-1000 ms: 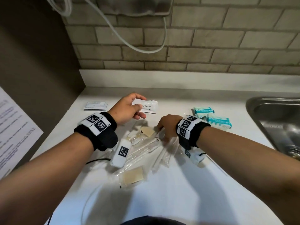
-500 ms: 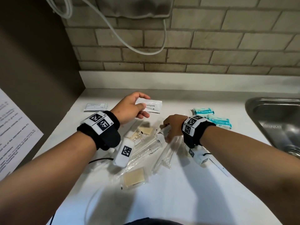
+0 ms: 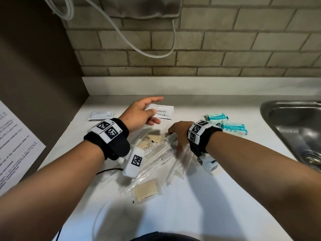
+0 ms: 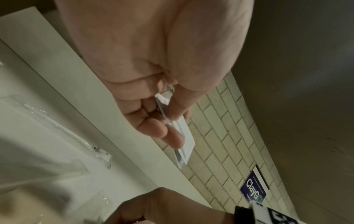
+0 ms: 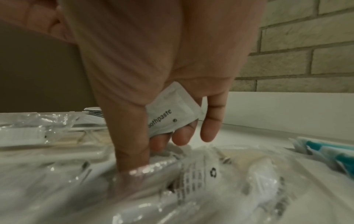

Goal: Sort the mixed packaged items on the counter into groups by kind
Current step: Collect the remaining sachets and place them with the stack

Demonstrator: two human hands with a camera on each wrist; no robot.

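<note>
Two hands worked: your left hand [image 3: 139,113] pinched toothpaste sachets [image 3: 162,111]; your right hand [image 3: 179,132] clamped another sachet [image 5: 170,112], probably joining them next.

Bare tabletop [image 3: 199,202] lies open nearest the person and along the back wall. The clear wrapped packets [image 3: 156,159] clutter the middle; teal packs [image 3: 233,127] and the sink [image 3: 295,129] block the right, and, seemingly flat, sachets [image 3: 101,115] far left.
</note>
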